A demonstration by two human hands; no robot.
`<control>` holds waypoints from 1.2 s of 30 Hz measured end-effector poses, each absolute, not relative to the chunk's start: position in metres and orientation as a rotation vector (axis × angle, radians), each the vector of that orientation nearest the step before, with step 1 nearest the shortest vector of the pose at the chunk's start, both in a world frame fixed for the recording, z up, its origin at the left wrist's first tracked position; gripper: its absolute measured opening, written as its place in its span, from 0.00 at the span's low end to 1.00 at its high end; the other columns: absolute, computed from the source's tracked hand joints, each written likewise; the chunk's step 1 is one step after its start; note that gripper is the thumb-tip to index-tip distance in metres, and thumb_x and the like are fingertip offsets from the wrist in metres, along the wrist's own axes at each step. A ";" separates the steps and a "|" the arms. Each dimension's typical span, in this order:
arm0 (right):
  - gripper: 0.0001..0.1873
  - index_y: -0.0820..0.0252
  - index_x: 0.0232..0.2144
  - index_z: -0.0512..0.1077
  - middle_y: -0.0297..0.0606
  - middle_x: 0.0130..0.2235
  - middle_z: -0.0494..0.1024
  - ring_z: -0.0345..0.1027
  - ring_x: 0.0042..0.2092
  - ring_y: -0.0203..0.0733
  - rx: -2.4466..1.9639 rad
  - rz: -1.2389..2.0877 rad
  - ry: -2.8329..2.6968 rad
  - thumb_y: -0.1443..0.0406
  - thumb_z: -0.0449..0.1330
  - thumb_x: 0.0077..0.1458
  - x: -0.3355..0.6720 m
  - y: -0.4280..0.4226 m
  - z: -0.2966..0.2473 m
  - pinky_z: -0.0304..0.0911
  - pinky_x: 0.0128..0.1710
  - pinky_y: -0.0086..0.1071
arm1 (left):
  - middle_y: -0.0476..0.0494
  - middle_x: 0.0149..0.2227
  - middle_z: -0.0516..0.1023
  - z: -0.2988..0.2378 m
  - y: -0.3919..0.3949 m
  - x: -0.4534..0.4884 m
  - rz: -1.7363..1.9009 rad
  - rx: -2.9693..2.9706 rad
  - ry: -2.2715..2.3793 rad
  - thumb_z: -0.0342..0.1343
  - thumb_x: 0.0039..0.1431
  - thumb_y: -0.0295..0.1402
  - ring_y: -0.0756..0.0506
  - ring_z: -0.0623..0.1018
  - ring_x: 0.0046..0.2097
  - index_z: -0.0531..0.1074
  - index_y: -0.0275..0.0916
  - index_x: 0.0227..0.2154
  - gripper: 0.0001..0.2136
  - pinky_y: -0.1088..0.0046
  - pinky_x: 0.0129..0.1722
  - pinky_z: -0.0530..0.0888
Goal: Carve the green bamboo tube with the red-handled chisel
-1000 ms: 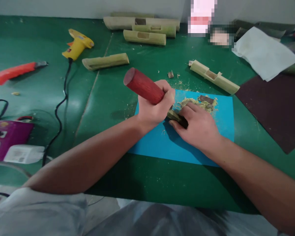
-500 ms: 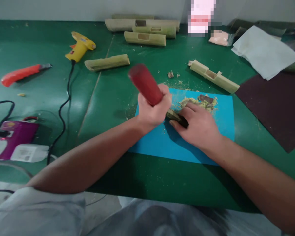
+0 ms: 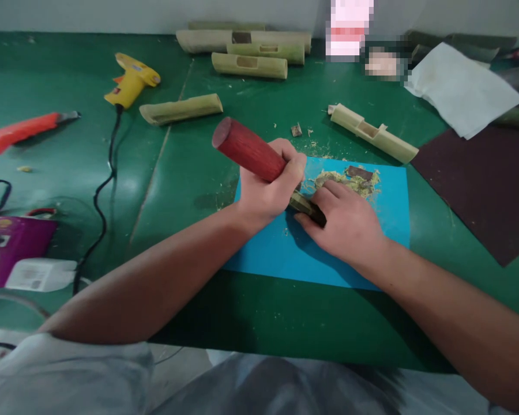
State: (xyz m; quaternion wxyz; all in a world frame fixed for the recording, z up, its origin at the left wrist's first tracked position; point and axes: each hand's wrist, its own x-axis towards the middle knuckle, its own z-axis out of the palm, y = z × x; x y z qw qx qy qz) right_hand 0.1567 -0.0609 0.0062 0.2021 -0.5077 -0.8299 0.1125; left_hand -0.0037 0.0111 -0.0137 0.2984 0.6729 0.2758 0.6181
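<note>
My left hand [image 3: 270, 178] is closed round a thick red wooden handle [image 3: 251, 151], whose round end tilts up to the left. The tool's working end is hidden behind my fingers. My right hand [image 3: 348, 222] grips a short greenish bamboo piece [image 3: 303, 203] with a darker underside, close against my left hand. Both hands are over a blue sheet [image 3: 277, 253]. Beyond my right fingers lies a heap of pale shavings [image 3: 328, 177] with a small dark brown strip [image 3: 360, 172] on it.
Several cut bamboo tubes [image 3: 248, 65] lie at the back, and a notched one [image 3: 372, 132] beyond the sheet. To the left are a yellow glue gun [image 3: 132, 80], an orange-handled tool [image 3: 26, 131] and a purple power block [image 3: 21, 242]. White paper [image 3: 462, 92] and a dark brown sheet [image 3: 480, 190] lie right.
The red handle has tipped lower and to the left in my left hand. My right hand keeps its hold. The whole view has shifted slightly.
</note>
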 end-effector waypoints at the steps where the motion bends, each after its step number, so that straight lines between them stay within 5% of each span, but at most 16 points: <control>1: 0.08 0.58 0.34 0.72 0.44 0.38 0.75 0.67 0.41 0.48 -1.417 0.309 -2.320 0.59 0.61 0.62 0.157 -0.061 0.006 0.60 0.38 0.39 | 0.51 0.20 0.69 -0.012 0.009 -0.003 1.636 1.778 0.754 0.63 0.66 0.42 0.54 0.69 0.23 0.69 0.41 0.21 0.19 0.69 0.22 0.64; 36: 0.08 0.61 0.36 0.75 0.45 0.39 0.77 0.69 0.42 0.48 -1.437 0.211 -2.405 0.61 0.62 0.61 0.157 -0.061 0.010 0.59 0.38 0.38 | 0.49 0.23 0.70 -0.008 0.005 -0.003 1.614 1.866 0.861 0.61 0.65 0.40 0.49 0.69 0.25 0.70 0.43 0.22 0.16 0.66 0.26 0.67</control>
